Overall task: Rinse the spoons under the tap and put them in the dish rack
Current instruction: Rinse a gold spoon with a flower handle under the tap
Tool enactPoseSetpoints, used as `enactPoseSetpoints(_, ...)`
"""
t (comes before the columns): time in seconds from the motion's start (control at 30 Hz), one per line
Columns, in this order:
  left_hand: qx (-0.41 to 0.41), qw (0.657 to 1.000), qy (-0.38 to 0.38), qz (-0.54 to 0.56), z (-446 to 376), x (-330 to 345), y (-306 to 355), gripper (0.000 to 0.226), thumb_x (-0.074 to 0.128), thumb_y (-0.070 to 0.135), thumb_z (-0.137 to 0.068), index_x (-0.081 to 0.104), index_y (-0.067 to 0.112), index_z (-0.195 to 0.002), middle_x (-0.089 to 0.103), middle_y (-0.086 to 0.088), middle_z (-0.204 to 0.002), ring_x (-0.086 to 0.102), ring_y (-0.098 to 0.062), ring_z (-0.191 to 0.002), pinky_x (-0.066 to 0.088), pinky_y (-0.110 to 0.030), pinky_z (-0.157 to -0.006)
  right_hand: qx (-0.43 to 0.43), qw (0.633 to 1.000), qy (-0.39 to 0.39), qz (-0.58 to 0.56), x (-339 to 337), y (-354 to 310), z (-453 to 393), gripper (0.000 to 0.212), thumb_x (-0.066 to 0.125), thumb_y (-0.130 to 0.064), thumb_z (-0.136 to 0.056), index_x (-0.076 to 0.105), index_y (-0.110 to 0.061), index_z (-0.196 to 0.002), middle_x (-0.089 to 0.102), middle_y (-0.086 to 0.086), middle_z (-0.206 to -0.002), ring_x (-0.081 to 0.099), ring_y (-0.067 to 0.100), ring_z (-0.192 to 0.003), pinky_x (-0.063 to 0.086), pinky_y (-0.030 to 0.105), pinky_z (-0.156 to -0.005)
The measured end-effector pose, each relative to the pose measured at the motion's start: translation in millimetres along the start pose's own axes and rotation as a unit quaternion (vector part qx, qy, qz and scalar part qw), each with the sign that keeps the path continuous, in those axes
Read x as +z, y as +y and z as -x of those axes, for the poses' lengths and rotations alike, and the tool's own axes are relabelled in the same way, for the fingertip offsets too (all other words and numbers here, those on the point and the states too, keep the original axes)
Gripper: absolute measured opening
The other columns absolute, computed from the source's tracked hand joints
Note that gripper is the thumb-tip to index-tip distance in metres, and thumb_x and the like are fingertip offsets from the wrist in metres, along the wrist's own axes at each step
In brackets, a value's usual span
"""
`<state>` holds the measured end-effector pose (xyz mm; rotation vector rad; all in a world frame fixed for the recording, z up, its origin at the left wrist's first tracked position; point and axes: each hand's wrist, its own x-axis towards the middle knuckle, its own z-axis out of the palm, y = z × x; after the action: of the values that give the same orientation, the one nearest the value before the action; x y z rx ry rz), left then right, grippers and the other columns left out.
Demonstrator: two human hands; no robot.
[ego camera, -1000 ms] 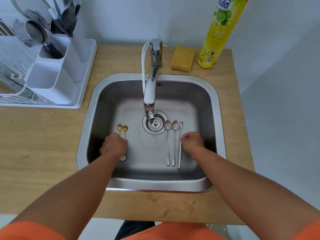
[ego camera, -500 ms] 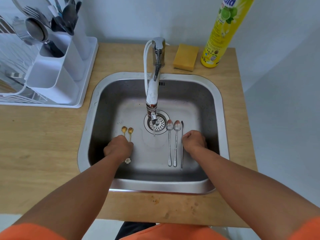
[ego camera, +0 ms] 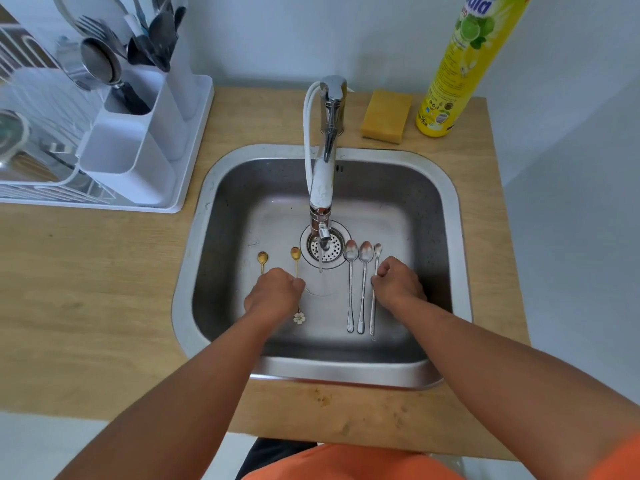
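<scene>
The left hand [ego camera: 273,292] is curling its fingers around the handle of a small gold spoon [ego camera: 295,255], whose bowl is pointing toward twelve o'clock and whose white flower end is showing below the hand. The right hand [ego camera: 398,284] is pinching the handle of a thin silver spoon [ego camera: 375,271], the rightmost of three lying side by side. Both hands are sitting low inside the steel sink [ego camera: 453,237], at about six o'clock from the drain [ego camera: 333,251]. A second gold spoon [ego camera: 262,259] is lying just to the nine o'clock side of the held one. Two more silver spoons [ego camera: 356,289] are lying flat beside the thin one, bowls toward the drain. The tap [ego camera: 325,168] is reaching over the drain with a thin stream running. At ten o'clock a white dish rack [ego camera: 166,140] is holding cutlery. At one o'clock a yellow sponge [ego camera: 386,116] and a yellow soap bottle [ego camera: 460,71] are standing on the wooden counter [ego camera: 86,289].
</scene>
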<state>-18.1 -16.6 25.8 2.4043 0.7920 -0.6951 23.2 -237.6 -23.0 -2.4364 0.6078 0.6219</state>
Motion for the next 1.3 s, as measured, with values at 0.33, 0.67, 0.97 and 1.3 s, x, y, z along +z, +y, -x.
enactPoseSetpoints(0.33, 0.023, 0.999, -0.031, 0.033, 16.5, 8.9, 12.9, 0.044, 0.055, 0.027, -0.098, 0.049, 0.019, -0.056, 0.05, -0.001, -0.059, 0.046, -0.019, -0.055, 0.032, -0.026, -0.055, -0.01, 1.0, -0.007, 0.0, -0.5, 0.7, 1.6, 0.008, 0.061, -0.026, -0.093, 0.055, -0.022, -0.089, 0.062, -0.006, -0.088, 0.061, 0.023, -0.077, 0.051, 0.034, -0.069)
enactPoseSetpoints(0.67, 0.057, 0.99, -0.079, 0.098, 23.4, 12.6, 18.3, 0.038, 0.055, 0.025, -0.095, 0.054, 0.018, -0.058, 0.056, -0.004, -0.061, 0.052, -0.021, -0.06, 0.039, -0.033, -0.062, -0.094, 0.971, -0.155, -0.155, -5.2, -47.1, 27.2, 0.016, 0.065, -0.033, -0.094, 0.073, -0.021, -0.087, 0.076, 0.004, -0.098, 0.062, 0.015, -0.073, 0.051, 0.026, -0.062)
enactPoseSetpoints(0.97, 0.043, 0.967, -0.122, 0.218, 26.4, 14.9, 17.0, 0.034, 0.062, 0.038, -0.102, 0.073, 0.01, -0.086, 0.079, -0.009, -0.093, 0.067, -0.019, -0.069, 0.054, -0.025, -0.048, -0.043, 0.95, -0.24, -0.197, -2.0, -59.4, 33.9, 0.009, 0.074, -0.02, -0.09, 0.075, -0.019, -0.081, 0.072, -0.002, -0.074, 0.049, 0.011, -0.054, 0.031, 0.018, -0.039)
enactPoseSetpoints(1.3, 0.029, 0.946, -0.044, 0.319, 1.8, 2.1, 23.8, 0.02, 0.082, 0.033, -0.089, 0.075, 0.02, -0.103, 0.074, -0.002, -0.098, 0.065, -0.015, -0.082, 0.052, -0.033, -0.075, -0.132, 0.952, -0.231, -0.153, -5.5, -49.4, 38.3, 0.018, 0.073, -0.027, -0.096, 0.074, -0.022, -0.078, 0.074, -0.007, -0.08, 0.055, -0.008, -0.047, 0.039, 0.01, -0.046)
